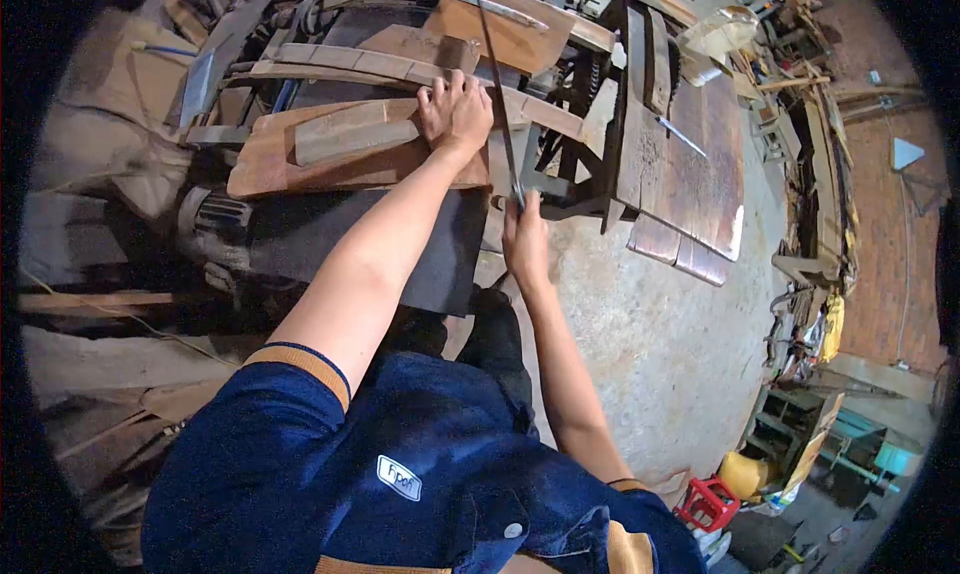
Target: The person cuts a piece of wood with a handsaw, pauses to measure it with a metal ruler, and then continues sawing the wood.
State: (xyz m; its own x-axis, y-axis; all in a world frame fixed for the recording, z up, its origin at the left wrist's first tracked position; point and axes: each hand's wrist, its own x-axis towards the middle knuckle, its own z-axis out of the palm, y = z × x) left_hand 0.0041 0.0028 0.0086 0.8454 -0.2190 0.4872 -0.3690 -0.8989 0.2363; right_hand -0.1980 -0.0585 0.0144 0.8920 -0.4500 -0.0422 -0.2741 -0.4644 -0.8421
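My left hand [458,117] bears down with bent fingers on a long, curved wooden strip [380,64], over a reddish-brown board [265,159]. A shorter greyish wooden piece [350,134] lies on that board beside the hand's wrist side. In my right hand [527,236], fingers wrapped round its near end, is a handsaw [503,109] with a long, thin, dark blade seen nearly edge-on. The blade crosses the strip just right of my left hand and points away from me. My palm hides the saw's handle.
A wooden-topped machine table [690,164] stands at the right, a thin metal tool [682,136] on it. An orange-brown board [500,29] lies beyond the strip. A motor [218,224] sits at the left. Concrete floor [650,344] and a red stool [708,502] are to the right.
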